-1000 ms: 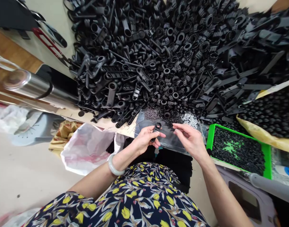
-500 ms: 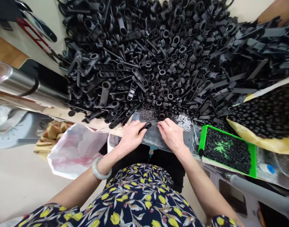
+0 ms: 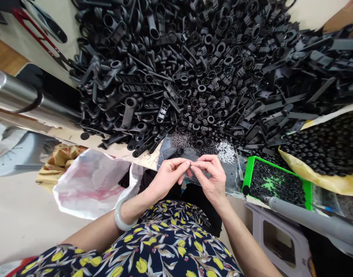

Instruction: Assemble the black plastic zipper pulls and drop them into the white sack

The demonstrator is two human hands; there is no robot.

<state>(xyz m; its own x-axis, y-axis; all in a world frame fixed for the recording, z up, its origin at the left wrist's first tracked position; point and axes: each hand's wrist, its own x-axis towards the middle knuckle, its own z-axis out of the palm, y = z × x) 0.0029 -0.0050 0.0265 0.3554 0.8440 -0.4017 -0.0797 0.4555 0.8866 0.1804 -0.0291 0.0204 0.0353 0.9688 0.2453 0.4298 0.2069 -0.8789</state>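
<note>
My left hand (image 3: 173,172) and my right hand (image 3: 211,177) meet over the near edge of a grey work mat (image 3: 198,156). Thumbs and forefingers are pinched together, fingertips almost touching. Whatever sits between them is tiny and dark, too small to name. A dark part (image 3: 178,152) lies on the mat just beyond my left hand. Behind my fingers are small heaps of fine grey metal pieces (image 3: 178,140) and tiny black pieces (image 3: 206,149). A heap of shiny silver pins (image 3: 226,152) lies close to my right hand.
A large pile of black plastic handles (image 3: 128,111) and rings (image 3: 202,88) covers the table. At right are a green tray (image 3: 248,175) of small black parts and a yellow-edged bag (image 3: 323,175) of black beads. A white bag (image 3: 86,184) hangs at left; a steel flask (image 3: 17,94) lies beyond.
Both hands have drawn nearer to my body and come together at the fingertips. The black part at my left fingers no longer shows in that hand.
</note>
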